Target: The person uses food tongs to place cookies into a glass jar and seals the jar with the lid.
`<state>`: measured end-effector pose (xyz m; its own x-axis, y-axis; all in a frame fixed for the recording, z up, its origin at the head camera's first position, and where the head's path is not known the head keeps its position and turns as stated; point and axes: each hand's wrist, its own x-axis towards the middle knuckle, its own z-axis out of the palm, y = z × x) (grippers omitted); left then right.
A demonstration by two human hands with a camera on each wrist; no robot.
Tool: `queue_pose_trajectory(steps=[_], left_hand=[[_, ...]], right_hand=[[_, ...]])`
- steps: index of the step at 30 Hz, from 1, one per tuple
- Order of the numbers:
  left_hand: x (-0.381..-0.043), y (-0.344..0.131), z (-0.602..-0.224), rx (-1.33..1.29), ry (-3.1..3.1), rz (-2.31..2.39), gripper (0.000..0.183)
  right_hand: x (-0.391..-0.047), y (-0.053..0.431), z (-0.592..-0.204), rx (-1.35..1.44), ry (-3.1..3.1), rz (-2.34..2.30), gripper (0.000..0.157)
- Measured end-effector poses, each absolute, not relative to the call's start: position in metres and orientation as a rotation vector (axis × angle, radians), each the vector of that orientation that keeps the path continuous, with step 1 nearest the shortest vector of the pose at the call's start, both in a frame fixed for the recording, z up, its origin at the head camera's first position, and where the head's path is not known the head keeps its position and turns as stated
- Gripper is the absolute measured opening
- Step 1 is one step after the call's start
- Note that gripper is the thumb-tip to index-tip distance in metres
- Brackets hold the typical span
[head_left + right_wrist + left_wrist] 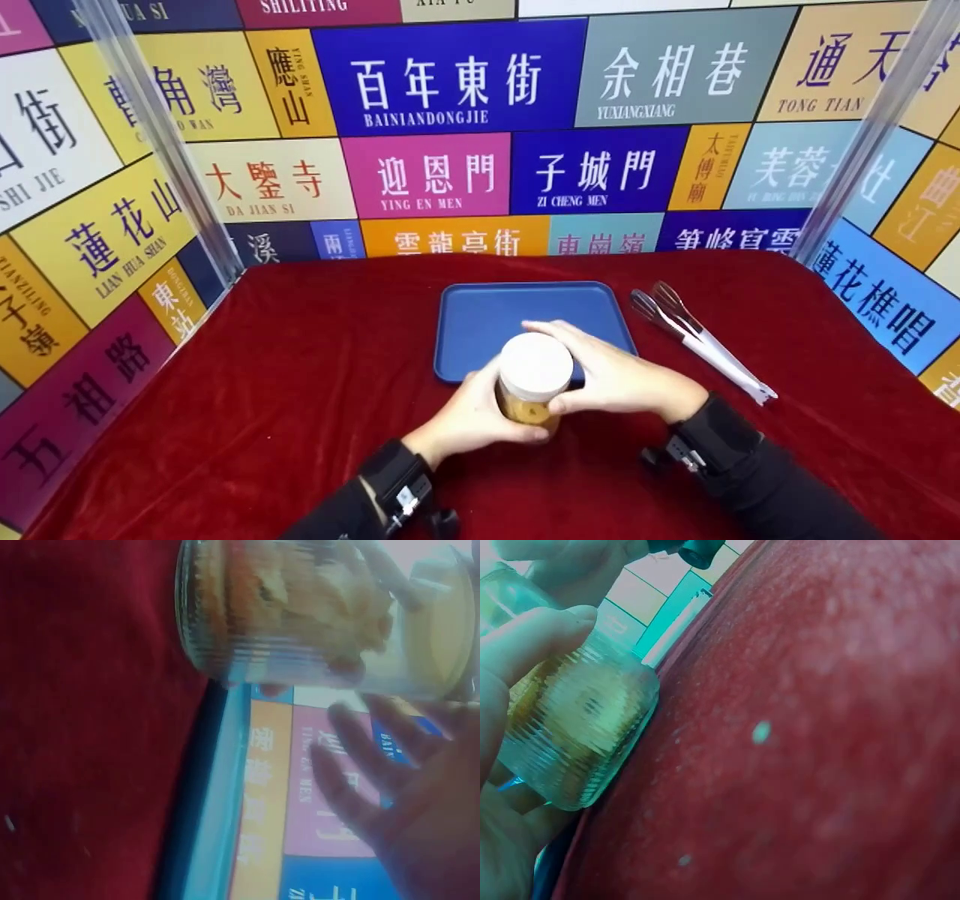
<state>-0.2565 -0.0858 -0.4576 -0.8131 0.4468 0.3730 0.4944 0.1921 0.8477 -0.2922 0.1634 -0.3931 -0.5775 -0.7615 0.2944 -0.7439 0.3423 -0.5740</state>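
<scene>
A clear ribbed jar (525,409) with a white lid (535,363) stands upright or nearly so before the person. Pale brown pieces, one ring-shaped, show through its wall in the left wrist view. The left hand (469,416) grips the jar's lower body, thumb across the near side. At the lid's right side is the right hand (619,375), its thumb by the rim and a finger reaching behind. In the right wrist view, the right hand's fingers (349,791) are spread and fairly straight beside the jar (292,607). Whether its thumb presses the lid is hidden.
Behind the jar lies a blue tray (525,291) on the red cloth (300,390). Metal tongs (701,341) with a pale handle section rest to the tray's right. A printed sign wall (450,75) and clear corner posts (855,142) border the table.
</scene>
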Motion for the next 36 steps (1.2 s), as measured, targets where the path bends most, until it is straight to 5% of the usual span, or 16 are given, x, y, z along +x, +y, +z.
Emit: queue_pose_trajectory(steps=[3, 18, 36], left_hand=[[-0.258, -0.092, -0.449, -0.841, -2.363, -1.735, 0.096], [-0.296, -0.177, -0.420, -0.109, -2.151, -1.500, 0.093], [-0.312, -0.238, -0.452, 0.205, -2.328, -1.371, 0.096]], right_hand=[[-0.296, 0.170, -0.392, -1.446, 2.637, -0.919, 0.107], [-0.306, 0.187, -0.390, -1.082, 2.982, -0.449, 0.090], [-0.303, 0.190, -0.391, -1.036, 2.927, -0.432, 0.093]])
